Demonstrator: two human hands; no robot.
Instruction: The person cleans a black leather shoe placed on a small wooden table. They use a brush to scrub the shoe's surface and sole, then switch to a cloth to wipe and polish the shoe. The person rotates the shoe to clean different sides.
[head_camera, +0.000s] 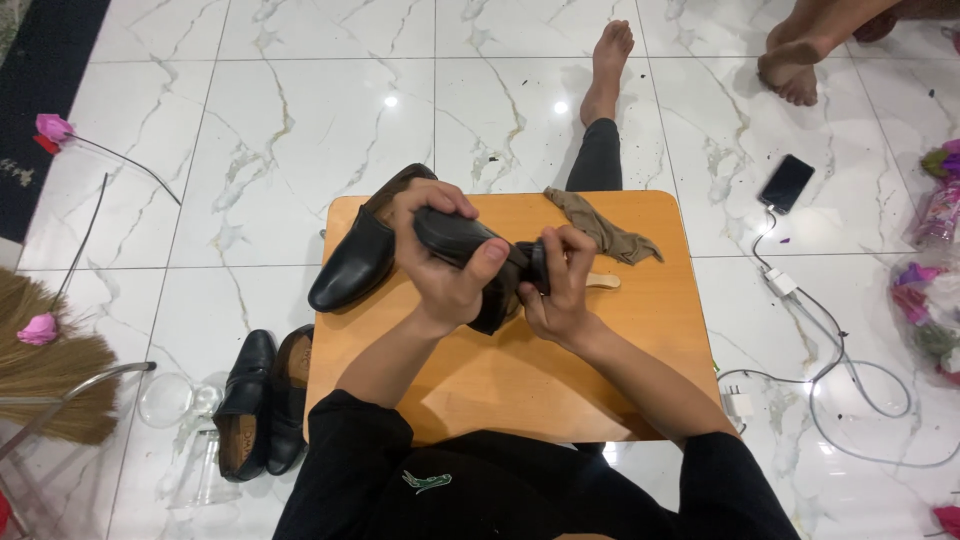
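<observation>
My left hand (445, 270) grips a black leather shoe (462, 238) above a small wooden table (600, 350), thumb across its upper. My right hand (560, 285) is closed on a shoe brush (600, 281) with a pale wooden handle, its head pressed against the shoe's end. A second black shoe (355, 255) lies on the table's far left corner, partly over the edge. A crumpled tan cloth (605, 228) lies on the table's far side, just beyond my right hand.
Two more black shoes (262, 400) stand on the marble floor left of the table. A straw broom (45, 365) lies far left. A phone (786, 183) with a white charging cable (840, 370) lies right. Another person's bare feet (795, 60) are top right. My own leg (600, 110) stretches past the table.
</observation>
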